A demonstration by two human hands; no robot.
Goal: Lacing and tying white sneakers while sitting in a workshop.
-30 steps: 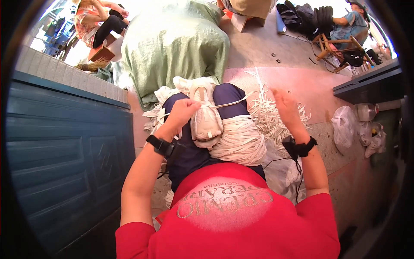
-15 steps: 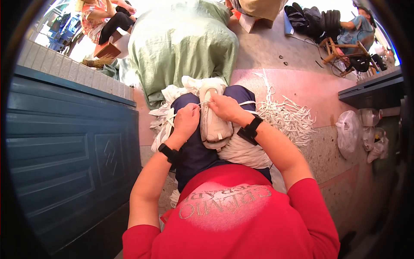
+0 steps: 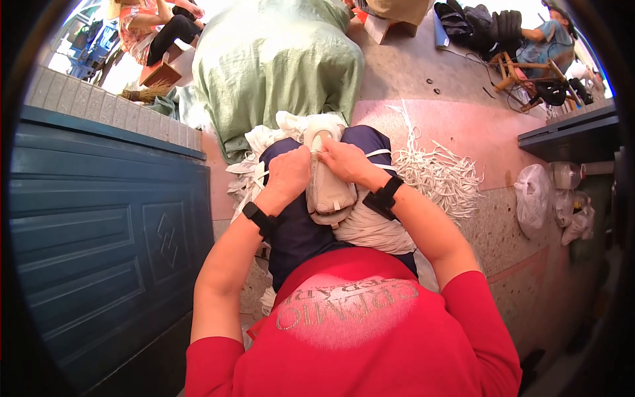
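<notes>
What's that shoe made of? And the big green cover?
The shoe looks like matte fabric or suede, perhaps with mesh where a speckled patch shows. The green cover may be woven plastic: it has a slight sheen and stiff-looking folds.

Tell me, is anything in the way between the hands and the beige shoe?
Nothing visible is. The right hand is right at the beige shoe, and the left hand is close by its left side. The bundle of pale laces lies to the shoe's right, not between.
</notes>
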